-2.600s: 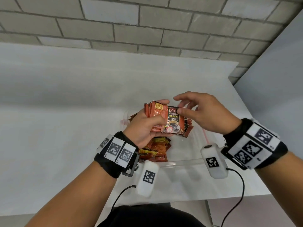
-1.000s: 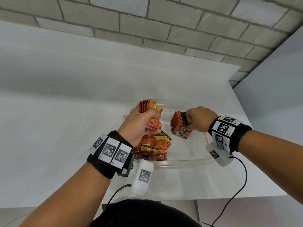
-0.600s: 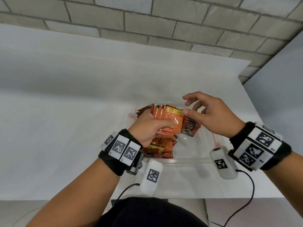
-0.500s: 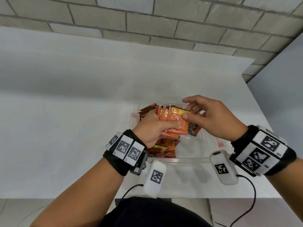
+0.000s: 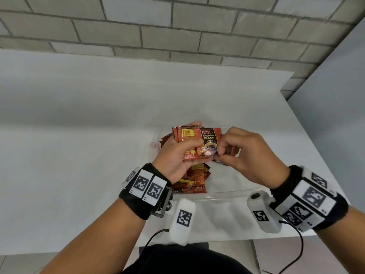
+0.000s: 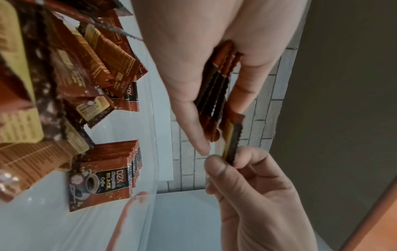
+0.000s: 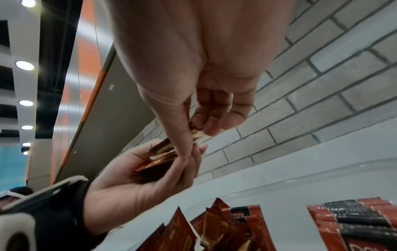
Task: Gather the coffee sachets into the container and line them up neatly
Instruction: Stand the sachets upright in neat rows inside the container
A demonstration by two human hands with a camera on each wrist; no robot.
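Coffee sachets (image 5: pixel 195 180) lie in a loose red-and-gold heap at the near left of the clear container (image 5: pixel 223 194), low in the middle of the head view, just beyond the two wristbands with their black-and-white tags. Above that heap the left hand (image 5: pixel 177 157) grips a fanned bundle of sachets (image 5: pixel 189 139) upright between thumb and curled fingers, printed faces toward the wearer. The right hand (image 5: pixel 248 155), just right of centre, pinches the lower corner of the front sachet (image 5: pixel 208 141), the one showing a coffee cup, with thumb and forefinger closed on its edge; the left wrist view shows that same pinch from below, the sachet (image 6: pixel 233 135) edge-on between the fingertips. Further in, toward the right side of the container, a squared-up stack of sachets (image 6: pixel 103 176) lies flat on the clear floor, seen best in the lower left of the left wrist view. The container sits on a white table (image 5: pixel 79 155) that reaches back to a grey brick wall (image 5: pixel 177 26) across the top of the frame.
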